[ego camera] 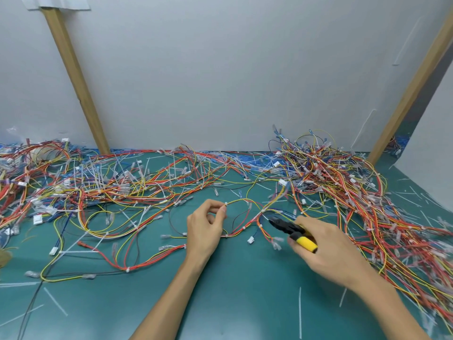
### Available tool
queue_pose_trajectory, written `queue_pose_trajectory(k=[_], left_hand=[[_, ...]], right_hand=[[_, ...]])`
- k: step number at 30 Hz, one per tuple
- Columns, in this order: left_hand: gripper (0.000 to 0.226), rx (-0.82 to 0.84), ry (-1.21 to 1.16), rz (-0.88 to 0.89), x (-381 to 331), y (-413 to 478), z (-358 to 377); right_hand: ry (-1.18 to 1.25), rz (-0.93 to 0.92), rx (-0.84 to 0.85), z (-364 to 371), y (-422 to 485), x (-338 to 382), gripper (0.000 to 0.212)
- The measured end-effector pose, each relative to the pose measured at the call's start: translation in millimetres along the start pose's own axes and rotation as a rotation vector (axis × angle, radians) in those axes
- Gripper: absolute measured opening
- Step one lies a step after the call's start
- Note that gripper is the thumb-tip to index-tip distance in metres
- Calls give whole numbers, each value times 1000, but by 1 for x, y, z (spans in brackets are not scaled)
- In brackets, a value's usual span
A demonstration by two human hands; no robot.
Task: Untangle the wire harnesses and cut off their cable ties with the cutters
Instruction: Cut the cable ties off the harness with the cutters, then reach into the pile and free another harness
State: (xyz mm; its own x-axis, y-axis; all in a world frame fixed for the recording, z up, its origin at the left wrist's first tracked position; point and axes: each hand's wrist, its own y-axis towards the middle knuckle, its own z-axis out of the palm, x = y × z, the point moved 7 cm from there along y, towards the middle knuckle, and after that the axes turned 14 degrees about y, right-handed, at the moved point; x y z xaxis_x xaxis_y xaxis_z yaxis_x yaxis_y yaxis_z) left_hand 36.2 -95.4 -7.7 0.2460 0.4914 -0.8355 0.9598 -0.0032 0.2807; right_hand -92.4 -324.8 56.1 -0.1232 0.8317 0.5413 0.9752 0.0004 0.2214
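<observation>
Cutting is in hand. The harness (242, 229) is pinched by the left hand (206, 227), the cutters (288, 228) gripped by the right hand (326, 246). Next, only the adjacent cable tie (259, 226) should be nipped.

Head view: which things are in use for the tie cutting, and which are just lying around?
In use: left hand pinching the harness at a cable tie; right hand gripping the cutters.

Lying about: harness heap at right; tangle at left; loose tie strips on the mat; wooden posts.
</observation>
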Motion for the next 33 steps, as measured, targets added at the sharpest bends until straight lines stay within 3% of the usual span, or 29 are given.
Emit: queue_pose_trajectory(k=[7,12,18,22,24,27,29,33], left_hand=[[8,-28,-65,-52,4,1,-2],[9,-29,-74,-53,4,1,-2],[8,-19,-82,-53,4,1,-1],[9,-24,-89,-60,3,0,-2],[10,-8,-117,-29,0,-1,-2],[13,78,-179,49,-10,-4,0],[13,139,-195,85,-14,-5,1],[7,316,-320,120,-19,-3,4]], right_hand=[[-262,202,130,9,-24,-48,37],[-284,162,152,25,-23,-52,52],[-218,107,190,26,-19,-40,46],[4,70,-18,8,-1,-21,19],[91,91,-91,7,16,-16,16],[-69,264,87,24,53,-29,23],[124,354,173,36,73,-37,21],[947,455,260,65,92,-34,37]])
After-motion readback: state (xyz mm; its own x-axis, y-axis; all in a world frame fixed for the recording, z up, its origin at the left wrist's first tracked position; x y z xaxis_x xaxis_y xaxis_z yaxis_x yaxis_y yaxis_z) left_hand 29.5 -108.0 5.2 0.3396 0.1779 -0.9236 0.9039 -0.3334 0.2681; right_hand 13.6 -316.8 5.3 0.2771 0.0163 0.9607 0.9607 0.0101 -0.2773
